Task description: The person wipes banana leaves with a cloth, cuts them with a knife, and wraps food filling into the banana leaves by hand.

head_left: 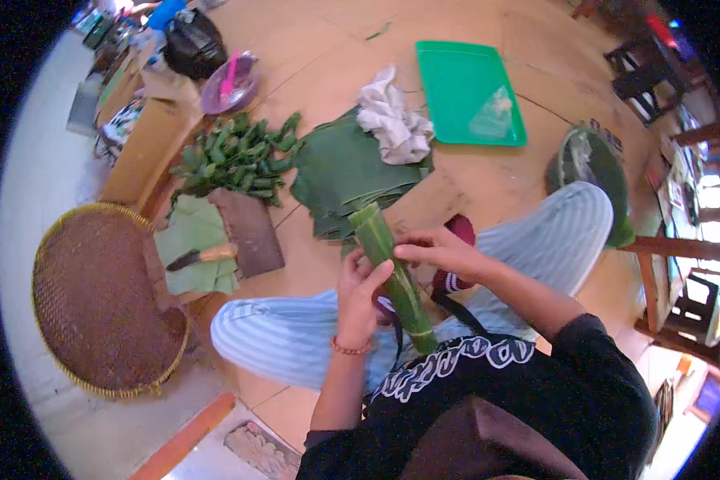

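A long green leaf roll [404, 300] lies lengthwise between my two hands, above my lap. My left hand [358, 290] is wrapped round its left side, with the thumb on top. On the right side, the fingers of my right hand [436, 252] press against the upper part of the roll. Beyond the roll, a stack of flat green leaves [340, 164] rests on the floor, with a crumpled white cloth [394, 120] on its right part. Small green rolled pieces [240, 156] are heaped to the left of the stack.
A knife [204, 256] lies on pale leaf sheets beside a brown board [250, 234]. A round woven tray [108, 300] is at the left. Further off are a purple bowl [230, 84], a green tray [464, 96] and, at right, a dark round container [592, 168].
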The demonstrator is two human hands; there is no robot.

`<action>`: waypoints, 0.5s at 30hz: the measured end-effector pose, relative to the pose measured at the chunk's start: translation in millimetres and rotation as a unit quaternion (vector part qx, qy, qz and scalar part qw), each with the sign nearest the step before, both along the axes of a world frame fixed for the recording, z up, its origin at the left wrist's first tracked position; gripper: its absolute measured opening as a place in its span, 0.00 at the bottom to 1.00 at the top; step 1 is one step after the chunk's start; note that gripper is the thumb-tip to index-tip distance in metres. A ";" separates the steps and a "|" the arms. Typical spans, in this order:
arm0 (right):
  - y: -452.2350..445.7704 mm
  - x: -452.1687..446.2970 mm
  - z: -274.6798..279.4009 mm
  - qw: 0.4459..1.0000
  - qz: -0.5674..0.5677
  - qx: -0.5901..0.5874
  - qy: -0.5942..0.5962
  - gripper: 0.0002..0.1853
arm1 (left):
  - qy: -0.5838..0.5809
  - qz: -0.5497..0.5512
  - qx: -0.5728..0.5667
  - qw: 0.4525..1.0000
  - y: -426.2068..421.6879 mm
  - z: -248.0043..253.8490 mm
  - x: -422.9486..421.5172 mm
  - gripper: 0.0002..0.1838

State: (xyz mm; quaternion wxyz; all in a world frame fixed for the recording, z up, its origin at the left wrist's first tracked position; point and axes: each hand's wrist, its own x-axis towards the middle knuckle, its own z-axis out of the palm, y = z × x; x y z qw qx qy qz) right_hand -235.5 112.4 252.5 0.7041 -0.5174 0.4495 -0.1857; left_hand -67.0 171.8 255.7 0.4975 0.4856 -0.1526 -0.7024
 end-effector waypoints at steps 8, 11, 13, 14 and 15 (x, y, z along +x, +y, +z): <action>1.7 -4.5 -13.1 0.997 -0.064 0.039 -0.035 0.13 | -0.116 -0.037 -0.013 0.992 -11.2 4.2 -9.8 0.13; 4.5 2.5 -21.9 0.990 -0.118 0.059 -0.054 0.09 | -0.191 -0.021 -0.065 0.979 -13.5 11.1 -16.9 0.12; 8.1 6.2 -24.8 0.982 -0.149 0.089 -0.079 0.06 | -0.168 -0.016 -0.056 0.984 -13.4 2.3 -14.5 0.12; 9.6 12.4 -26.1 0.980 -0.151 0.097 -0.083 0.05 | -0.144 -0.016 -0.038 0.989 -13.3 0.4 -11.8 0.12; 11.0 13.1 -25.5 0.978 -0.159 0.103 -0.084 0.05 | -0.119 -0.016 -0.020 0.993 -14.3 -0.9 -9.4 0.13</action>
